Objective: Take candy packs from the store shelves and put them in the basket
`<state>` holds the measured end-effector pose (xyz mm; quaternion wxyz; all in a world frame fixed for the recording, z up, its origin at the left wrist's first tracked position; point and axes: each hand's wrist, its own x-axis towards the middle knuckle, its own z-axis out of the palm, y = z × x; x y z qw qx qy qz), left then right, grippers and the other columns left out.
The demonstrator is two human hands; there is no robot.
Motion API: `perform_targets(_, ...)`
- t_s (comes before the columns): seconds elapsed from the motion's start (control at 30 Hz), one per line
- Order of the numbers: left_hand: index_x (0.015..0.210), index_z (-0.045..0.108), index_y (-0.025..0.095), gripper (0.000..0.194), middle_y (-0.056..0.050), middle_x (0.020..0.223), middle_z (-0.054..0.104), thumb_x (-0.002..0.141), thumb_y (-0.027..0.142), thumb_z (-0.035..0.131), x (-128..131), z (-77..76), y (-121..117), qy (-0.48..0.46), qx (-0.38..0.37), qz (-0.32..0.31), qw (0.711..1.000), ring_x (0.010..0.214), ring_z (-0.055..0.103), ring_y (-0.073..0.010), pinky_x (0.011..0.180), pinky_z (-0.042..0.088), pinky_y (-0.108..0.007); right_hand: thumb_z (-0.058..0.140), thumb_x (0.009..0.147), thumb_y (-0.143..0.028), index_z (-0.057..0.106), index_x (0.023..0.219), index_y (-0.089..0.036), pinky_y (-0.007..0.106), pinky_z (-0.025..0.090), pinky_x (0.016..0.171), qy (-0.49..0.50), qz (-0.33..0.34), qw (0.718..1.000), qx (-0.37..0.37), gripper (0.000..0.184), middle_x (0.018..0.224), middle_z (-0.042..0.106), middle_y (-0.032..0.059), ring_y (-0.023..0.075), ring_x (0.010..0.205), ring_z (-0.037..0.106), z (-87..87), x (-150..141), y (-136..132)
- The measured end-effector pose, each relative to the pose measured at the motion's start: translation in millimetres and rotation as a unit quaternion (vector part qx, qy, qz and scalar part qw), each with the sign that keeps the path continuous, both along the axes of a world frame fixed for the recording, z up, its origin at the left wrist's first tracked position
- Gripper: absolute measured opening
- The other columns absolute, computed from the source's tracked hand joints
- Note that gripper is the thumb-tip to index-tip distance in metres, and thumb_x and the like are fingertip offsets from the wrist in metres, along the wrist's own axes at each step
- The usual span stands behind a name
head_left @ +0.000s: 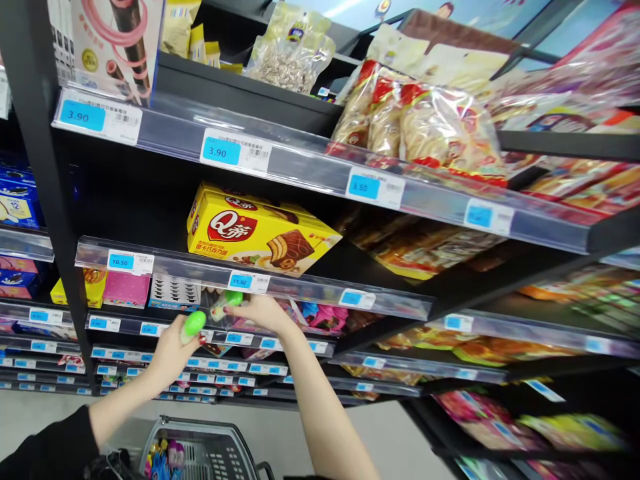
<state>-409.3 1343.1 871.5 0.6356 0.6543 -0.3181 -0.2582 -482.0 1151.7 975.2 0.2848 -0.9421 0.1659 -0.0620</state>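
Note:
My left hand (169, 348) is closed around a bright green egg-shaped container (195, 323) in front of a low shelf. Pinched between the fingers of my right hand (263, 312) is a second container (220, 311), with a green top and a clear, labelled body. It sits at the opening of the same shelf, partly under the price-tag strip. A white box with dark printed shapes (174, 292) stands left of it, beside a pink box (127, 288). Colourful pink and blue packets (320, 316) lie to the right, behind my right forearm.
Above my hands, a yellow snack box (250, 230) lies on a shelf. Clear shelf strips with price tags (249, 281) jut out. A grey shopping basket (215, 437) holding colourful packets is below. Bagged snacks (430, 127) fill the upper right.

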Motion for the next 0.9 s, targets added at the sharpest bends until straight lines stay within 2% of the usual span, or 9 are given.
perform_targets(0.1, 0.094, 0.053, 0.017, 0.035, -0.002, 0.077, 0.059, 0.075, 0.045, 0.059, -5, 12.1, 29, 0.176, -0.051, -0.012, 0.983, 0.074, 0.058, -0.0173, 0.08, 0.049, -0.04, 0.07, 0.067, -0.036, 0.064, 0.087, -0.016, 0.023, 0.043, 0.062, 0.012, 0.073, 0.997, 0.026, 0.029, 0.079, 0.063, -0.0004, 0.0146, 0.07, 0.055, 2.8, -13, 22)
perform_targets(0.23, 0.096, 0.057, 0.015, 0.041, -0.007, 0.084, 0.064, 0.074, 0.049, 0.061, -14, 20.4, 49, 0.349, -0.078, -0.093, 0.929, 0.082, 0.061, -0.0208, 0.079, 0.051, -0.043, 0.069, 0.069, -0.042, 0.059, 0.069, -0.015, 0.02, 0.03, 0.05, 0.031, 0.189, 0.981, 0.041, 0.029, 0.057, 0.047, -0.0061, 0.0079, 0.055, 0.039, 5.5, -11, 63)
perform_targets(0.37, 0.102, 0.056, 0.015, 0.043, -0.011, 0.095, 0.066, 0.071, 0.041, 0.068, -20, 14.1, 58, 0.477, -0.09, -0.157, 0.86, 0.085, 0.066, -0.0279, 0.067, 0.054, -0.044, 0.063, 0.073, -0.052, 0.048, 0.056, -0.015, 0.021, 0.024, 0.048, 0.041, 0.203, 0.978, 0.026, 0.043, 0.051, 0.038, -0.0071, 0.0069, 0.052, 0.031, 3.4, -4, 93)
perform_targets(0.47, 0.102, 0.055, 0.014, 0.043, -0.012, 0.097, 0.067, 0.066, 0.026, 0.075, -22, 8.7, 63, 0.527, -0.142, -0.192, 0.815, 0.084, 0.066, -0.0268, 0.055, 0.052, -0.031, 0.055, 0.08, -0.052, 0.049, 0.059, -0.016, 0.022, 0.026, 0.049, 0.049, 0.18, 0.982, -0.009, 0.042, 0.051, 0.045, -0.0051, 0.0077, 0.049, 0.037, 1.6, -6, 104)
perform_targets(0.57, 0.102, 0.057, 0.009, 0.042, -0.015, 0.094, 0.069, 0.066, 0.022, 0.074, -25, 10.8, 66, 0.555, -0.174, -0.217, 0.784, 0.081, 0.067, -0.0228, 0.054, 0.051, -0.025, 0.042, 0.09, -0.042, 0.054, 0.069, -0.017, 0.021, 0.032, 0.052, 0.051, 0.157, 0.985, -0.045, 0.035, 0.059, 0.055, -0.0023, 0.0093, 0.053, 0.047, -2.2, -8, 100)
perform_targets(0.67, 0.099, 0.059, 0.006, 0.04, -0.015, 0.089, 0.07, 0.066, 0.022, 0.074, -29, 19.1, 69, 0.582, -0.178, -0.22, 0.762, 0.078, 0.067, -0.0212, 0.053, 0.051, -0.023, 0.029, 0.095, -0.036, 0.058, 0.085, -0.019, 0.021, 0.04, 0.064, 0.062, 0.054, 0.991, -0.105, 0.035, 0.075, 0.064, 0.0013, 0.0129, 0.069, 0.059, -13.0, -3, 75)
perform_targets(0.73, 0.101, 0.059, 0.003, 0.046, -0.014, 0.09, 0.07, 0.064, 0.026, 0.077, -33, 25.3, 72, 0.606, -0.177, -0.224, 0.742, 0.079, 0.067, -0.0201, 0.053, 0.052, -0.021, 0.032, 0.094, -0.032, 0.059, 0.097, -0.014, 0.029, 0.042, 0.074, 0.076, -0.048, 0.983, -0.162, 0.032, 0.088, 0.066, 0.0112, 0.0216, 0.084, 0.061, -23.8, 4, 50)
perform_targets(0.83, 0.101, 0.059, -0.001, 0.053, -0.014, 0.089, 0.069, 0.064, 0.032, 0.078, -36, 31.7, 75, 0.645, -0.168, -0.221, 0.712, 0.081, 0.066, -0.018, 0.056, 0.053, -0.019, 0.043, 0.088, -0.025, 0.055, 0.109, -0.002, 0.044, 0.036, 0.088, 0.094, -0.15, 0.958, -0.227, 0.034, 0.108, 0.059, 0.0287, 0.0359, 0.105, 0.053, -39.7, 15, 14)
perform_targets(0.9, 0.1, 0.06, -0.001, 0.053, -0.013, 0.088, 0.068, 0.063, 0.032, 0.078, -37, 32.7, 76, 0.648, -0.166, -0.217, 0.711, 0.081, 0.066, -0.0175, 0.057, 0.053, -0.018, 0.048, 0.085, -0.025, 0.056, 0.112, -0.001, 0.046, 0.033, 0.093, 0.104, -0.17, 0.948, -0.247, 0.037, 0.115, 0.056, 0.0302, 0.0381, 0.111, 0.049, -46.5, 23, -2)
